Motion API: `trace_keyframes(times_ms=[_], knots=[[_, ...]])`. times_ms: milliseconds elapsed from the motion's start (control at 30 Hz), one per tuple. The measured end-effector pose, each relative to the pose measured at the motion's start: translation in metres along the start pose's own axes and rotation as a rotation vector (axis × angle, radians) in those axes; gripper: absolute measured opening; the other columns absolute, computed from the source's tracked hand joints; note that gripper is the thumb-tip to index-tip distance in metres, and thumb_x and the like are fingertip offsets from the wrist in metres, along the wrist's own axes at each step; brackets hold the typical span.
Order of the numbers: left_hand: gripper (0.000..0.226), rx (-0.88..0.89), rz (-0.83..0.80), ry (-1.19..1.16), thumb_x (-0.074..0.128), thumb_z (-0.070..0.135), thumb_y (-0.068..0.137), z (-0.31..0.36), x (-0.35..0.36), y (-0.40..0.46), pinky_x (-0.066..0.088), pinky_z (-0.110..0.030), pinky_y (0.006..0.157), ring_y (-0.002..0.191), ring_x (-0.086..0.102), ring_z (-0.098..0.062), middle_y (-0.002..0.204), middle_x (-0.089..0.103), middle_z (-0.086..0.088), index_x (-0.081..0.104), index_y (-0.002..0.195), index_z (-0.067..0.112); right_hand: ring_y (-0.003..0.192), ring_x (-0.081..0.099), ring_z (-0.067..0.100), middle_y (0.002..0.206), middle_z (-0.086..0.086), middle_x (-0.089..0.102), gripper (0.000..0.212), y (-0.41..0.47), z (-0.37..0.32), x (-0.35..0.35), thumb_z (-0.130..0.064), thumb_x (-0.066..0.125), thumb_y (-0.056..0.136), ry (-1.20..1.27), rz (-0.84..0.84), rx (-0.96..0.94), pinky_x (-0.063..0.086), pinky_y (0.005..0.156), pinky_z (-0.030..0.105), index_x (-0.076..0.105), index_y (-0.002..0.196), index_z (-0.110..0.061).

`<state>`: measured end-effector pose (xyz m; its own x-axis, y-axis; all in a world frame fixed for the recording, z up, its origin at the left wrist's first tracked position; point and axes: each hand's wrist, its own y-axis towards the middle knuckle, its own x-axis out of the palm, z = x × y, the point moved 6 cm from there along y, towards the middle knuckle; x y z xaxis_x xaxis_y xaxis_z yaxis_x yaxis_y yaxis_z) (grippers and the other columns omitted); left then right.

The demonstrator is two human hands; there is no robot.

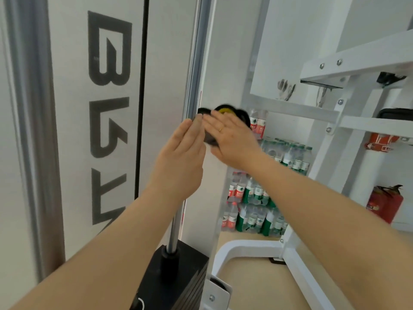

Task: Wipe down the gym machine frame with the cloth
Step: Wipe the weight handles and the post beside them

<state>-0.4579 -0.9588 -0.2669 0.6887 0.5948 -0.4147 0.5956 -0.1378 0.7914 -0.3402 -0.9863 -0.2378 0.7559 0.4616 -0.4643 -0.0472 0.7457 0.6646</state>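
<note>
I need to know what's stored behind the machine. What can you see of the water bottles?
The water bottles are clear plastic, with green or red labels and caps. They look bundled in packs, stacked in several layers on the floor against the white wall, behind the white frame. More stand higher up, behind the right hand. All appear upright. Label text is unreadable. Neither hand touches them.

Machine panel (96, 108): large dark block lettering is running vertically down it; the characters are stylised and not showing as clear letters.
Bottle labels (252, 193): red and green, print is showing too small to read.
</note>
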Motion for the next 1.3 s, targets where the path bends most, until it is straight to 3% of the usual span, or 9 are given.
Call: trace_keyframes(times_ms=[100,267,467,567,700,867,1000,1167,1300], knots=[[0.054,-0.040,-0.053,0.044,0.020,0.013,0.076,0.003,-0.003,0.000,0.011,-0.041,0.114,0.132,0.040,-0.029,0.123,0.059,-0.013,0.069,0.095,0.003,0.131,0.042,0.030,0.139,0.012,0.049,0.062,0.011,0.022,-0.009,-0.038,0.031,0.085,-0.075,0.045,0.090,0.017,0.112,0.038,0.048,0.134,-0.004],[0.051,-0.023,-0.198,0.125,0.014,0.015,0.091,0.011,0.000,-0.015,-0.019,-0.041,0.107,0.143,-0.009,-0.028,0.152,0.021,-0.012,0.041,0.133,0.007,0.136,0.032,0.027,0.144,0.009,0.043,0.058,-0.054,-0.019,0.027,-0.040,0.037,0.090,-0.086,0.094,0.096,0.018,0.113,0.041,0.044,0.138,-0.008],[0.045,0.126,-0.533,0.049,0.022,0.018,0.096,0.029,0.003,-0.069,-0.022,-0.041,0.107,0.135,-0.031,-0.030,0.155,-0.004,-0.014,0.027,0.139,0.006,0.124,0.051,0.021,0.129,0.002,0.059,0.055,-0.133,-0.091,0.074,-0.041,0.031,0.085,-0.080,-0.214,-0.278,0.016,0.114,0.037,0.062,0.123,-0.015],[0.045,0.150,-0.592,-0.021,0.024,0.017,0.096,0.035,0.003,-0.086,-0.022,-0.038,0.106,0.139,-0.024,-0.029,0.155,0.000,-0.015,0.030,0.139,0.005,0.124,0.052,0.019,0.130,0.000,0.058,0.050,-0.120,-0.080,0.071,-0.041,0.051,0.082,-0.211,-0.192,-0.435,0.028,0.111,0.036,0.059,0.126,-0.019],[0.039,0.216,-0.664,-0.212,0.031,0.021,0.096,0.047,0.007,-0.107,-0.014,-0.035,0.111,0.144,0.005,-0.024,0.145,0.037,-0.008,0.047,0.131,0.012,0.124,0.051,0.026,0.132,0.006,0.057,0.052,-0.077,-0.046,0.048,-0.035,0.043,0.082,-0.190,-0.079,-0.109,0.023,0.110,0.038,0.059,0.126,-0.014],[0.038,0.195,-0.817,-0.399,0.027,0.033,0.098,0.068,0.019,-0.139,0.034,-0.030,0.100,0.115,0.046,-0.015,0.122,0.054,0.002,0.051,0.124,0.019,0.124,0.052,0.027,0.128,0.008,0.059,0.055,-0.106,-0.087,0.071,-0.039,0.034,0.083,0.068,-0.144,-0.019,0.019,0.109,0.038,0.064,0.120,-0.012],[0.045,0.188,-0.813,-0.377,0.020,0.040,0.097,0.079,0.029,-0.158,0.038,-0.030,0.091,0.115,0.042,-0.015,0.117,0.056,0.003,0.054,0.118,0.020,0.114,0.059,0.024,0.114,0.004,0.068,0.051,-0.166,-0.132,0.097,-0.040,0.035,0.084,0.301,-0.221,-0.087,0.022,0.106,0.033,0.071,0.106,-0.011],[0.045,0.233,-0.844,-0.240,0.023,0.044,0.097,0.093,0.032,-0.167,0.034,-0.033,0.085,0.120,0.033,-0.025,0.114,0.055,0.000,0.056,0.114,0.018,0.117,0.058,0.023,0.117,0.005,0.066,0.052,-0.196,-0.145,0.112,-0.038,0.034,0.087,0.389,-0.321,-0.082,0.018,0.107,0.030,0.067,0.114,-0.008],[0.040,0.213,-0.876,-0.210,0.026,0.040,0.098,0.098,0.030,-0.166,0.036,-0.034,0.085,0.120,0.030,-0.029,0.114,0.052,-0.002,0.054,0.116,0.018,0.121,0.054,0.024,0.126,0.006,0.061,0.052,-0.185,-0.118,0.101,-0.040,0.036,0.088,0.310,-0.141,-0.191,0.022,0.108,0.036,0.064,0.120,-0.010]])
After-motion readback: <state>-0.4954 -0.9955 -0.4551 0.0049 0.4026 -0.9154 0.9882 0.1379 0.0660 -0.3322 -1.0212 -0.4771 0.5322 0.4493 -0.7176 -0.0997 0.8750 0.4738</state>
